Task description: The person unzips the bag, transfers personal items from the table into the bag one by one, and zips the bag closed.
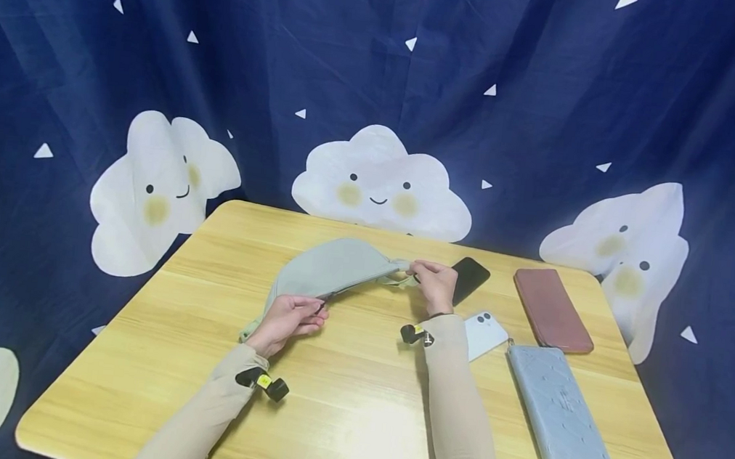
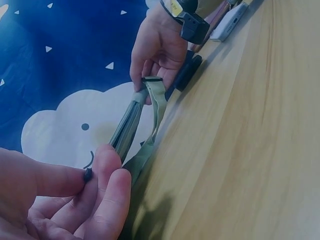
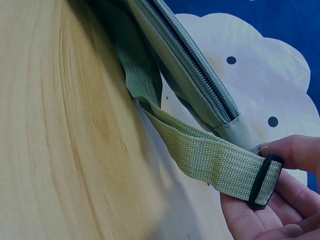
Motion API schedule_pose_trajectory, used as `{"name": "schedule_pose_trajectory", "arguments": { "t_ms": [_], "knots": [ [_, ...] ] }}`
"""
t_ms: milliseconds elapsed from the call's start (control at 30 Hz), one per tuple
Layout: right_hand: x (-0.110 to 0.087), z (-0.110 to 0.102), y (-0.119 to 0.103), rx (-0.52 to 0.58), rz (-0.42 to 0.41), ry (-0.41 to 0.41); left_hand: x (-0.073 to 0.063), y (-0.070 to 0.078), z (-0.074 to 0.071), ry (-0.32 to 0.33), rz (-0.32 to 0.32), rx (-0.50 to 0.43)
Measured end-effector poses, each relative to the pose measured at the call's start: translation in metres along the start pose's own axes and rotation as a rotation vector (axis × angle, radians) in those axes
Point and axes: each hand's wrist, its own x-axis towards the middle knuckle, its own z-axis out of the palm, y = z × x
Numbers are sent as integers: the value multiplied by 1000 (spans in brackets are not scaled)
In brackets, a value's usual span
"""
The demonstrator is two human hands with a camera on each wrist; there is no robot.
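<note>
A pale green belt bag (image 1: 331, 266) stands on the wooden table, its zipper (image 3: 197, 65) running along the edge that faces me. Between the thumb and fingers of my left hand (image 1: 286, 319) is a small black zipper pull (image 2: 88, 174). My right hand (image 1: 435, 283) grips the bag's far right end, where the webbing strap (image 3: 200, 155) passes through a black slider buckle (image 3: 266, 181). The strap hangs in a loop beneath the bag. In the right wrist view the zipper teeth look closed at that end; how they stand near my left hand is hidden.
Just past my right hand lies a black phone (image 1: 470, 278), with a white phone (image 1: 486, 335) nearer me. Farther right are a brownish-red wallet (image 1: 552, 309) and a light blue quilted wallet (image 1: 558, 410). A dark blue curtain (image 1: 383, 56) hangs behind the table (image 1: 338, 416).
</note>
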Motion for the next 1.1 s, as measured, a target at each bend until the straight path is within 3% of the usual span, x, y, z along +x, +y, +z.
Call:
{"name": "schedule_pose_trajectory", "arguments": {
  "t_ms": [1100],
  "knots": [
    [0, -2, 0, 12, 7, 27, -16, -2, -12, 39, 6, 67]
  ]
}}
